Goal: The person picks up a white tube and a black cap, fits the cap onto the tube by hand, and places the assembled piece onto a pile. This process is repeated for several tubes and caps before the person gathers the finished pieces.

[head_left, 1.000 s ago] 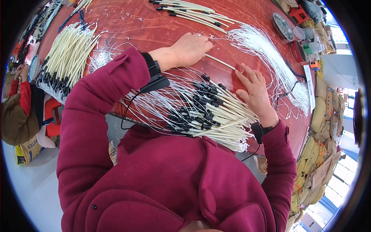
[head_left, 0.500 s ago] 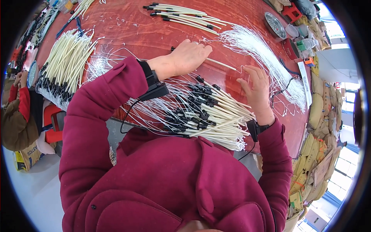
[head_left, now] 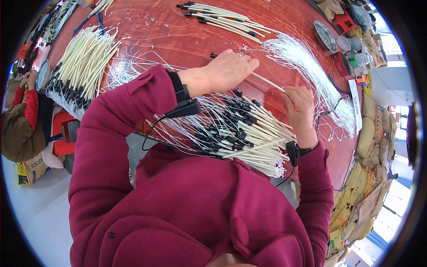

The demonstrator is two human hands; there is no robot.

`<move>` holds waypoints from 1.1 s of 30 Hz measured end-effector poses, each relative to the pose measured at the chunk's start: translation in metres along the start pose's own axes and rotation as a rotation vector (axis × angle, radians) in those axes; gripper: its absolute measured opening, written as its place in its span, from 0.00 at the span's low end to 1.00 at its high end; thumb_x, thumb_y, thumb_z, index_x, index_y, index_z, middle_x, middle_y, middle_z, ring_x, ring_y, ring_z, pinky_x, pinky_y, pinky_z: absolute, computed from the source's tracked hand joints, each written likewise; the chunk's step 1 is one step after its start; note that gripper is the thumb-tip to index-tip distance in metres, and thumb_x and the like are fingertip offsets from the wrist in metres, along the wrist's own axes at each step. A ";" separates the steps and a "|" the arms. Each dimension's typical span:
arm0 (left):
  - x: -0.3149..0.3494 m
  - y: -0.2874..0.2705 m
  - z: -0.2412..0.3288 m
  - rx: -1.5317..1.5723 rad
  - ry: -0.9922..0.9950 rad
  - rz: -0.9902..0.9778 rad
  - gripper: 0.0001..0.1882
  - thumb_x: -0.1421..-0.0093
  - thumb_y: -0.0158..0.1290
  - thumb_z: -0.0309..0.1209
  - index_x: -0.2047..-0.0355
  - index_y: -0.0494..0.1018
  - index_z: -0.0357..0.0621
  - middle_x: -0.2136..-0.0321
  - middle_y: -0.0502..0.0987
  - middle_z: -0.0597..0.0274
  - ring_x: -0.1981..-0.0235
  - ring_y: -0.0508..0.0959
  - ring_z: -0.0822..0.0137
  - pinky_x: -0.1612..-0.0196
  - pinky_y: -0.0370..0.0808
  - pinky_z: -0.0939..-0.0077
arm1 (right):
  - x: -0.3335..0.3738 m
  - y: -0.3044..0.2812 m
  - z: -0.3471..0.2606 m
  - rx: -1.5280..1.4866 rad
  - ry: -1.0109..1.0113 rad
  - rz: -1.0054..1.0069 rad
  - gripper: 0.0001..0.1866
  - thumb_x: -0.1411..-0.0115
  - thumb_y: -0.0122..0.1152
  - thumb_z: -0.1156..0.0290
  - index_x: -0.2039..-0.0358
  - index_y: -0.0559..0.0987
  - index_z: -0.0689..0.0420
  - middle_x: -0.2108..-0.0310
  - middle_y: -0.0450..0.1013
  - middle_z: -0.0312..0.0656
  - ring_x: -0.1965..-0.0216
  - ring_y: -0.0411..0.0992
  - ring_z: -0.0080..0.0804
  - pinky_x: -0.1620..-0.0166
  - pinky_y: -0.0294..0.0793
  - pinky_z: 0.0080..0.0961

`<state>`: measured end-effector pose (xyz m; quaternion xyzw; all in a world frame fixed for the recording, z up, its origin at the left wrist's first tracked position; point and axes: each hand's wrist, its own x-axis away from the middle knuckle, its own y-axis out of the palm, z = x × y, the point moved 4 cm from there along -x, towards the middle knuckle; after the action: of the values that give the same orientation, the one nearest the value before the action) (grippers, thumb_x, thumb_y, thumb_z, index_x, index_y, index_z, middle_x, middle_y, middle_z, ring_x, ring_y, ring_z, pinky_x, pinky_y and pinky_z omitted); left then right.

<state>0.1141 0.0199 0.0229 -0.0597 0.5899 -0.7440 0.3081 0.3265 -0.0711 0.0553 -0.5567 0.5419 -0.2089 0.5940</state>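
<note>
A thin cream-coloured rod (head_left: pixel 267 80) with a black end piece spans the gap between my hands over the red table. My left hand (head_left: pixel 230 71) is closed round it near the black end, and the hand's back hides most of the grip. At the other tip, my right hand (head_left: pixel 299 105) pinches the rod between thumb and fingers. Below my hands, close to my body, lies a thick pile of similar rods (head_left: pixel 262 133) with black fittings and loose white cords (head_left: pixel 178 131) trailing left.
Another rod bundle (head_left: pixel 84 58) stands at the left. Several rods (head_left: pixel 227 20) lie at the far side, beside a long bunch of white strings (head_left: pixel 307 66). A round metal tray (head_left: pixel 325 36) and a plastic bottle (head_left: pixel 360 59) sit at the right; a person in red sleeves (head_left: pixel 30 104) is far left.
My right fingers, spread apart before, have closed on the rod's tip. The rod now slants a little more downward to the right. The whole view has shifted slightly.
</note>
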 end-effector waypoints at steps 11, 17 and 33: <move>0.004 -0.005 0.005 -0.003 0.061 0.071 0.06 0.40 0.47 0.23 0.62 0.65 0.40 0.67 0.75 0.54 0.63 0.78 0.52 0.59 0.72 0.60 | 0.008 -0.007 0.002 -0.067 0.032 0.030 0.04 0.47 0.66 0.76 0.69 0.81 0.57 0.68 0.79 0.38 0.67 0.72 0.38 0.60 0.68 0.32; 0.004 -0.007 0.007 0.061 0.063 0.084 0.06 0.41 0.48 0.23 0.63 0.65 0.39 0.67 0.74 0.52 0.63 0.77 0.48 0.59 0.72 0.59 | 0.008 -0.007 -0.002 -0.057 0.023 0.011 0.04 0.47 0.67 0.76 0.70 0.81 0.58 0.69 0.79 0.39 0.67 0.72 0.39 0.61 0.69 0.33; 0.006 -0.010 0.001 0.140 0.117 0.130 0.07 0.41 0.49 0.22 0.62 0.66 0.39 0.66 0.74 0.52 0.63 0.75 0.49 0.60 0.71 0.59 | 0.013 -0.013 0.000 -0.076 0.002 0.058 0.05 0.48 0.68 0.78 0.69 0.82 0.58 0.69 0.79 0.39 0.69 0.72 0.36 0.62 0.69 0.29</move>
<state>0.1059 0.0172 0.0303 0.0438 0.5563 -0.7639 0.3242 0.3349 -0.0861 0.0618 -0.5629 0.5658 -0.1714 0.5776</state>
